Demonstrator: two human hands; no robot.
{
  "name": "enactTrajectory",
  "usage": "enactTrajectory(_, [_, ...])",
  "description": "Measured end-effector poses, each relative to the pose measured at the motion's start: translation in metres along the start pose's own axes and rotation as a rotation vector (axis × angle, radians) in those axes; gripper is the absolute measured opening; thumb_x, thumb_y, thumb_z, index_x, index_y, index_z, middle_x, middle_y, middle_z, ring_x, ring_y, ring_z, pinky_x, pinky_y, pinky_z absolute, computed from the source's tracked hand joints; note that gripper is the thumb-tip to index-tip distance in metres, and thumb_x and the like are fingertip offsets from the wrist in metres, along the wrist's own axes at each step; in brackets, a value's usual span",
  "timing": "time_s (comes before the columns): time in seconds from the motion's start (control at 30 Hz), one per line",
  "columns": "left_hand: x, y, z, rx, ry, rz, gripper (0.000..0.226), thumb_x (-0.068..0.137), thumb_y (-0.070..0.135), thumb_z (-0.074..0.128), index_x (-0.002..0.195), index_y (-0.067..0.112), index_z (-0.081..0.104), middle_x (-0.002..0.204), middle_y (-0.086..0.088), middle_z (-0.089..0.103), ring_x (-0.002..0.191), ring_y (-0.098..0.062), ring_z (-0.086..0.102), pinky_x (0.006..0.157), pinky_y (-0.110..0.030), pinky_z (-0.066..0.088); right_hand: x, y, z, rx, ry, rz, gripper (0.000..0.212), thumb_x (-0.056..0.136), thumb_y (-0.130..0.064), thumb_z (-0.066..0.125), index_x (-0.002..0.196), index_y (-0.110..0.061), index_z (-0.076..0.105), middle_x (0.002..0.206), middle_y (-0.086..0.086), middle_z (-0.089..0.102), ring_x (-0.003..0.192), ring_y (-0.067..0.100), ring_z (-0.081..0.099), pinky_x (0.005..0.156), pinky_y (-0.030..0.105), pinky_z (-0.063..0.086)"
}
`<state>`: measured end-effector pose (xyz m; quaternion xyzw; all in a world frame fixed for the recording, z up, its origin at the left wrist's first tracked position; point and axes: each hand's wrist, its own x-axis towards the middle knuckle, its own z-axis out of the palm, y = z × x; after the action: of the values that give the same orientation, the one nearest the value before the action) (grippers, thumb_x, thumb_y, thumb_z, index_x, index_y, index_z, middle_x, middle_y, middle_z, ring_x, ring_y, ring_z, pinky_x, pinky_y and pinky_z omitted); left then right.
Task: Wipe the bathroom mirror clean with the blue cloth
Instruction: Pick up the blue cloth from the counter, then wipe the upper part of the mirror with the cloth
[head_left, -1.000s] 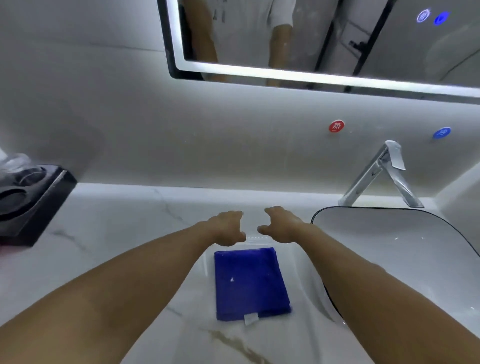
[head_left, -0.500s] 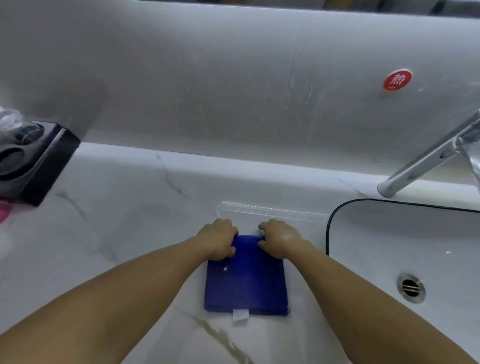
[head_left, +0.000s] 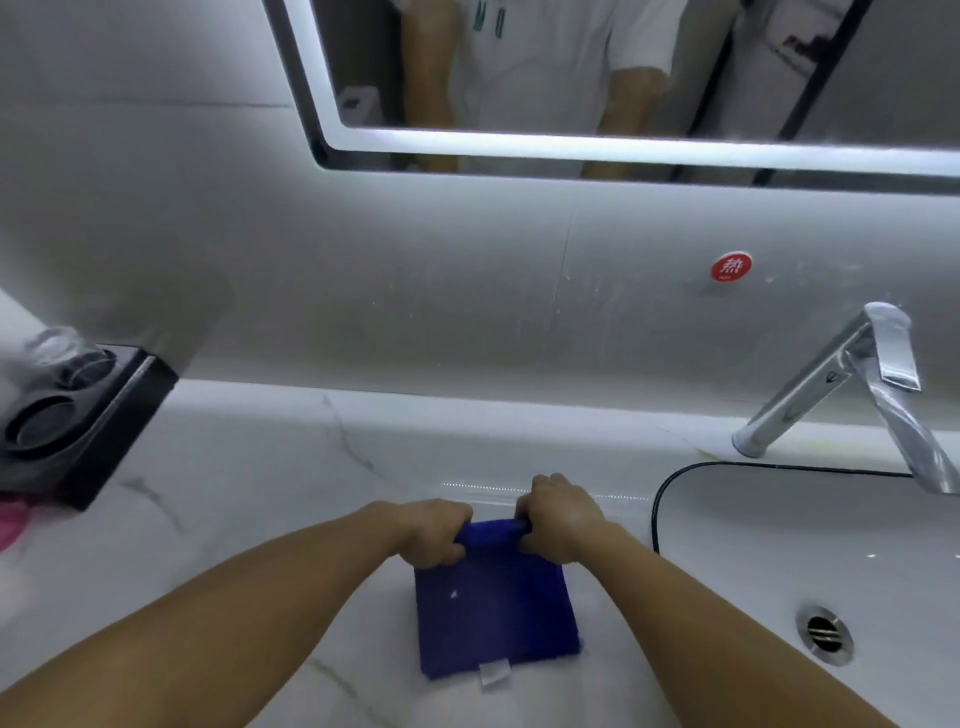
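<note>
The folded blue cloth lies on the white marble counter, a white tag at its near edge. My left hand grips the cloth's far left corner. My right hand grips the far right corner. Between the two hands the far edge is raised off the counter and bunched. The mirror with its lit border hangs on the wall above, and only its lower part shows, reflecting a person's arms and white shirt.
A sink basin with a drain lies to the right, under a chrome tap. A black tray holding wrapped cups stands at the left wall. A red round sticker is on the wall.
Both hands came down onto the cloth's far edge, then curled round it and raised that edge. The camera tilted down, then back up, so the mirror is in view again.
</note>
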<state>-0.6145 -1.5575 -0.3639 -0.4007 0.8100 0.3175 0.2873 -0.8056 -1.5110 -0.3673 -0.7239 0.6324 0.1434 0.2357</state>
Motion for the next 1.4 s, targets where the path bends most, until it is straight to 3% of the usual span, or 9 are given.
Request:
enactTrajectory(0.17, [-0.041,-0.023,-0.062,0.022,0.172,0.066,0.011,0.095,0.02,0.053,0.103,0.027,0.048,0.101,0.005,0.054,0.084,-0.01,0.052,0.066,-0.024,0.038,-0.005,-0.027,-0.06,0.067,0.254,0.098,0.025,0.08,-0.031,0.061,0.103,-0.029,0.071,0.097,-0.005,0.063,0.093,0.018,0.058,0.074,0.03,0.051])
enactTrajectory(0.33, [-0.09,-0.04,-0.137,0.132,0.518,0.092,0.019,0.09,0.027,0.062,0.105,0.016,0.063,0.097,-0.002,0.063,0.084,-0.021,0.055,0.067,-0.029,0.038,-0.012,-0.053,-0.134,0.134,0.497,0.192,0.022,0.078,-0.029,0.057,0.096,-0.03,0.068,0.088,-0.005,0.07,0.081,0.021,0.063,0.062,0.027,0.043])
enactTrajectory(0.43, [-0.122,-0.047,-0.177,0.159,0.709,0.152,0.008,0.092,0.027,0.061,0.089,0.023,0.055,0.085,0.005,0.056,0.07,-0.014,0.053,0.057,-0.022,0.033,-0.018,-0.07,-0.177,0.219,0.635,0.192,0.02,0.082,-0.022,0.052,0.094,-0.025,0.067,0.083,-0.003,0.068,0.073,0.019,0.061,0.06,0.027,0.044])
enactTrajectory(0.57, [-0.165,-0.053,-0.225,0.199,0.962,0.244,0.017,0.097,0.027,0.057,0.082,0.032,0.049,0.088,0.008,0.062,0.064,-0.004,0.051,0.057,-0.012,0.03,-0.028,-0.094,-0.23,0.424,0.838,0.153,0.012,0.083,-0.019,0.055,0.091,-0.021,0.064,0.074,-0.004,0.068,0.067,0.015,0.066,0.069,0.036,0.059])
enactTrajectory(0.73, [-0.209,-0.051,-0.286,0.404,1.344,0.277,0.019,0.096,0.037,0.054,0.102,0.023,0.065,0.096,0.005,0.067,0.083,-0.013,0.055,0.072,-0.026,0.043,-0.044,-0.115,-0.3,0.827,0.991,0.157,0.017,0.07,-0.013,0.057,0.083,-0.02,0.066,0.067,-0.001,0.072,0.07,0.02,0.07,0.077,0.041,0.057])
enactTrajectory(0.83, [-0.224,-0.049,-0.309,0.542,1.515,0.322,0.021,0.098,0.036,0.053,0.103,0.022,0.067,0.096,0.005,0.069,0.081,-0.01,0.048,0.073,-0.024,0.037,-0.047,-0.121,-0.324,0.931,1.102,0.092,0.026,0.08,-0.016,0.057,0.102,-0.02,0.069,0.087,0.0,0.073,0.084,0.021,0.069,0.084,0.044,0.056])
enactTrajectory(1.03, [-0.231,-0.036,-0.335,0.693,1.692,0.373,0.016,0.089,0.026,0.071,0.093,0.01,0.072,0.09,-0.006,0.07,0.077,-0.021,0.06,0.07,-0.032,0.049,-0.037,-0.133,-0.338,0.805,1.424,0.049,0.053,0.088,-0.016,0.06,0.138,-0.022,0.046,0.118,-0.003,0.062,0.101,0.012,0.056,0.088,0.025,0.047])
enactTrajectory(1.2, [-0.228,-0.034,-0.349,0.683,1.715,0.452,0.019,0.082,0.019,0.078,0.093,0.006,0.071,0.084,-0.008,0.071,0.069,-0.023,0.061,0.065,-0.036,0.053,0.003,-0.148,-0.314,0.505,1.575,0.109,0.095,0.078,-0.029,0.072,0.151,-0.026,0.012,0.137,0.005,0.041,0.121,0.02,0.04,0.103,0.04,0.04])
enactTrajectory(1.4, [-0.227,-0.048,-0.354,0.779,1.728,0.501,0.023,0.077,0.02,0.083,0.091,0.006,0.072,0.077,-0.006,0.069,0.063,-0.023,0.06,0.056,-0.033,0.051,0.049,-0.136,-0.308,-0.095,1.793,0.039,0.079,0.079,-0.037,0.073,0.146,-0.022,0.033,0.147,0.019,0.028,0.135,0.037,0.031,0.11,0.055,0.028])
